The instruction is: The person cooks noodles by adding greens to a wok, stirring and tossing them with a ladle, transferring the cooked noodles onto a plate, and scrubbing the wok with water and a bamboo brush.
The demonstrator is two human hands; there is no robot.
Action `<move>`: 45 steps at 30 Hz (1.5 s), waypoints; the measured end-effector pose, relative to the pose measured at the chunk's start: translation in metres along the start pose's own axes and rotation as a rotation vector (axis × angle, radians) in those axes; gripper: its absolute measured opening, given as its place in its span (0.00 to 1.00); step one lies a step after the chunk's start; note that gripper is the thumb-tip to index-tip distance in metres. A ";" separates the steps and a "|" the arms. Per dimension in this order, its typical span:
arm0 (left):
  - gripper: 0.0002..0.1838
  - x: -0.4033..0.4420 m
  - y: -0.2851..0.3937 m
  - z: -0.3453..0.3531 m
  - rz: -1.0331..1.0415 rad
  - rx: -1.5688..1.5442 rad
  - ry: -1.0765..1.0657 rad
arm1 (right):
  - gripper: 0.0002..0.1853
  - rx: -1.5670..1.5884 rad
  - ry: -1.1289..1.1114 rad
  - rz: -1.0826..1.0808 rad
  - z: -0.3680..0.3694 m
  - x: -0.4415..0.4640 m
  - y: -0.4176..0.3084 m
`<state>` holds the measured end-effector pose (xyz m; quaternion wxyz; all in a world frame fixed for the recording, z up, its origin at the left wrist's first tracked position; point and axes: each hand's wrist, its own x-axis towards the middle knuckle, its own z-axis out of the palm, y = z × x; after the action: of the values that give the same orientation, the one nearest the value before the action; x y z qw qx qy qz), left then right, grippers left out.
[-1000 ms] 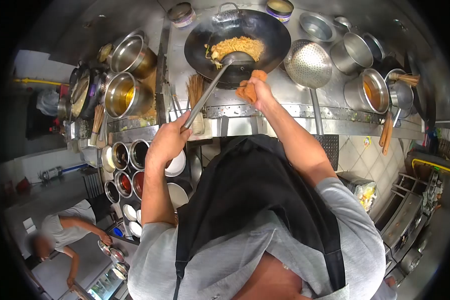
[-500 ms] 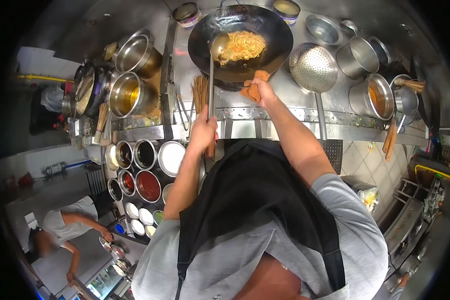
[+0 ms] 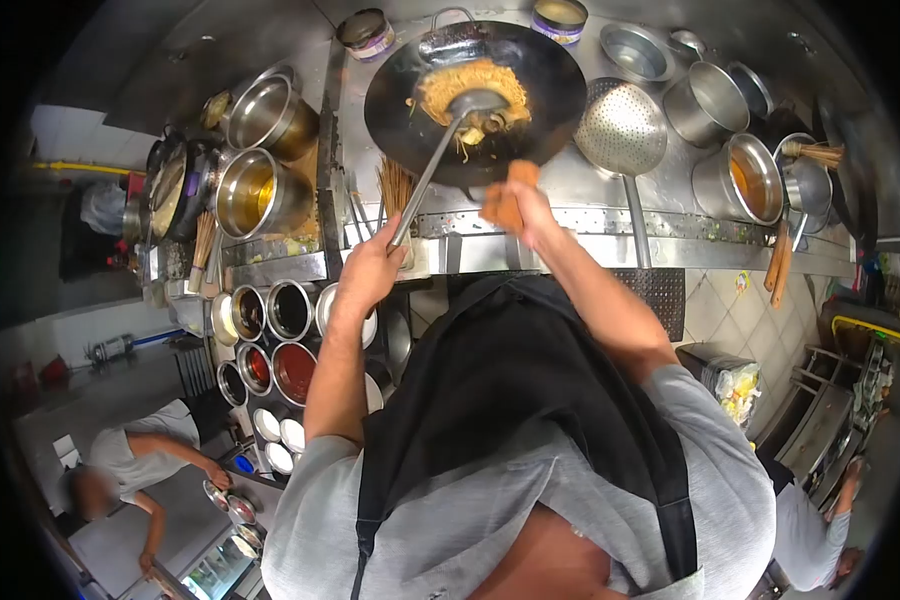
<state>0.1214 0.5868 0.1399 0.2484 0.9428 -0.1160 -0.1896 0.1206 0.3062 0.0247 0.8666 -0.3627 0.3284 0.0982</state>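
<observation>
Compared with half a second ago, the ladle [image 3: 431, 176] has swung over from the left part of the wok [image 3: 545, 112] to its middle, and its handle, nearly straight up and down then, now slants toward the wok's left near side. The noodles [image 3: 475, 77], which lay in a rounder heap then, now spread in an arc around the far side of the ladle's bowl, in the wok's middle and far part, with some paler bits on the near side of the bowl. The left hand [image 3: 370, 272] has shifted to the left along with the handle; it is closed around the handle's lower end, to the near left of the wok. The right hand [image 3: 532, 212] is closed on an orange cloth [image 3: 508, 205] at the wok's near rim, as it was before, though it is blurred now; whether the fingers also grip the wok through the cloth I cannot tell. A perforated strainer [image 3: 620, 127] lies just to the right of the wok, and a bristle brush [image 3: 392, 188] stands off its near left side. Beyond the wok are two tins, one far left [image 3: 367, 38] and one far right [image 3: 560, 22].
</observation>
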 end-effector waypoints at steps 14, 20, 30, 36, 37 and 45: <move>0.31 -0.043 0.000 -0.027 0.053 0.017 -0.013 | 0.17 0.066 -0.091 0.036 0.003 0.025 0.001; 0.30 -0.047 0.022 -0.011 -0.072 -0.116 -0.007 | 0.19 0.013 -0.172 -0.022 -0.067 -0.036 0.067; 0.31 -0.027 0.023 -0.014 -0.017 -0.052 -0.016 | 0.14 0.008 -0.065 0.010 -0.005 0.015 0.005; 0.31 -0.055 0.016 -0.016 -0.045 -0.209 0.039 | 0.21 -0.084 -0.192 0.014 -0.079 -0.006 0.060; 0.31 -0.064 0.016 -0.028 -0.079 -0.242 0.001 | 0.21 -0.087 -0.184 0.034 -0.077 -0.007 0.049; 0.31 -0.038 0.009 -0.067 -0.082 0.027 -0.100 | 0.13 0.083 -0.060 0.056 0.002 0.066 -0.023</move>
<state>0.1140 0.6198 0.2096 0.2214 0.9394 -0.0921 -0.2449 0.1817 0.2864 -0.0037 0.8872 -0.3142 0.3160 0.1196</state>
